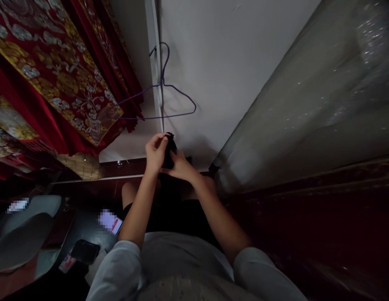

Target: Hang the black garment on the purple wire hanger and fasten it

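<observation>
My left hand (pixel 155 152) and my right hand (pixel 181 166) meet in front of me, both closed around a small black object (pixel 169 152) that looks like rolled dark cloth. The fingers of each hand pinch it from opposite sides. Just above the hands a purple wire hanger (pixel 169 94) hangs on the white wall (pixel 225 62). My knees and black shorts (pixel 175 213) show below the hands.
Red and gold patterned fabric (pixel 56 71) hangs at the left. A grey translucent curtain (pixel 307 104) fills the right. A lit phone (pixel 111 221) and a dark phone (pixel 85 251) lie on the dark surface at lower left, beside grey bedding (pixel 25 234).
</observation>
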Motion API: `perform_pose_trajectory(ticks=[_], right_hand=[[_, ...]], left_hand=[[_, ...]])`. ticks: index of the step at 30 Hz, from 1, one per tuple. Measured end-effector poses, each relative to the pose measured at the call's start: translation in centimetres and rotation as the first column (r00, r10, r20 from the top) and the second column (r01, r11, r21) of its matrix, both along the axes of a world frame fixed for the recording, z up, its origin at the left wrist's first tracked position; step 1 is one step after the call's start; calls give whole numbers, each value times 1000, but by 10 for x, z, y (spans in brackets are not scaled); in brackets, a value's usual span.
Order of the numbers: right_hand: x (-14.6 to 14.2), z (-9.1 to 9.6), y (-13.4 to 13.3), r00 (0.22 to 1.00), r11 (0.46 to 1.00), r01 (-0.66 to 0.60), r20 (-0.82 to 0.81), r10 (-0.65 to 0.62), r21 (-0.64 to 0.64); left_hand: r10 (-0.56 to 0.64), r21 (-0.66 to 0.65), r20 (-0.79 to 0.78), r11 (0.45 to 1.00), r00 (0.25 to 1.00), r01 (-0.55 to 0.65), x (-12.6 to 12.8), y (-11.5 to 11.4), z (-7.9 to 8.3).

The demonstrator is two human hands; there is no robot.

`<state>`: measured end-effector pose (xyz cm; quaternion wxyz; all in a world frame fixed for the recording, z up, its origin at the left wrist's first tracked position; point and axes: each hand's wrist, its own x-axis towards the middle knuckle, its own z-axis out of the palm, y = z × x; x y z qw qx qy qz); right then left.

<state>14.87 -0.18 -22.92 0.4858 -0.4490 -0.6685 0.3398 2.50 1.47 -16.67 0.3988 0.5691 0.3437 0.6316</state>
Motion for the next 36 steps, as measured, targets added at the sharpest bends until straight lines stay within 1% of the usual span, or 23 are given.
perform_pose_trajectory(ticks=[1, 3, 5, 6, 7, 8, 9, 10, 12, 14, 16, 17, 18, 19, 21, 23, 25, 26, 28, 30, 33, 34, 36], right_hand=[[-2, 5, 2, 1000, 1000, 24, -8, -23, 17], [-7, 15, 6, 995, 999, 35, -94, -32, 21], [-11, 23, 9, 977, 999, -33, -211, 24, -39], [-12, 27, 9, 963, 993, -81, -264, 54, -91], [-12, 30, 10, 949, 981, -125, -306, 74, -151], [-11, 33, 11, 939, 965, -160, -332, 84, -208], [-9, 36, 11, 938, 953, -178, -335, 89, -244], [-6, 40, 11, 946, 952, -181, -307, 101, -246], [3, 51, 12, 980, 977, -157, -145, 136, -147], [12, 66, 15, 987, 992, -130, 92, 129, 8], [20, 80, 23, 961, 985, -109, 267, 71, 132], [22, 86, 30, 952, 979, -93, 304, 33, 184], [23, 90, 39, 951, 970, -66, 308, -10, 235], [23, 92, 50, 956, 958, -28, 289, -59, 286], [22, 89, 75, 959, 936, 71, 236, -159, 344], [20, 79, 98, 927, 937, 189, 262, -269, 293], [21, 66, 112, 871, 928, 303, 332, -362, 216], [24, 61, 114, 844, 915, 352, 357, -401, 196], [35, 55, 110, 806, 884, 421, 363, -467, 203], [51, 59, 99, 782, 857, 466, 351, -515, 219], [75, 78, 82, 750, 834, 501, 366, -551, 229], [81, 86, 77, 740, 829, 507, 375, -559, 235], [90, 101, 69, 719, 817, 520, 388, -576, 249]], left_hand=[[2, 45, -43, 999, 999, 0, 5, -4, 1], [75, 123, -95, 990, 993, -63, 8, -9, 0], [181, 164, -102, 973, 978, -163, 4, -8, -3], [203, 165, -97, 969, 974, -186, -1, -6, -5], [190, 151, -92, 973, 977, -175, -6, -3, -7], [144, 128, -93, 983, 985, -132, -12, 0, -11], [79, 101, -103, 992, 991, -69, -17, 2, -15], [12, 73, -120, 997, 993, -3, -22, 3, -21], [-108, 18, -194, 993, 975, 113, -32, 1, -34], [-222, -55, -343, 975, 913, 216, -42, -3, -49], [-317, -145, -516, 948, 796, 283, -57, -6, -60], [-331, -173, -598, 943, 730, 286, -65, -6, -63], [-314, -177, -674, 947, 669, 266, -75, -4, -64], [-269, -158, -743, 960, 613, 229, -85, -1, -64], [-146, -89, -855, 986, 498, 138, -106, 6, -60], [-54, -35, -919, 998, 392, 57, -125, 14, -55], [-12, -15, -941, 1000, 338, -8, -141, 17, -49], [-6, -17, -943, 999, 333, -30, -148, 17, -45], [-5, -26, -934, 998, 357, -52, -158, 14, -38], [14, -7, -915, 999, 404, -50, -161, 10, -28], [84, 69, -892, 996, 445, -51, -154, 10, -6], [103, 87, -892, 995, 440, -55, -150, 13, 4], [125, 98, -908, 991, 400, -87, -141, 21, 24]])
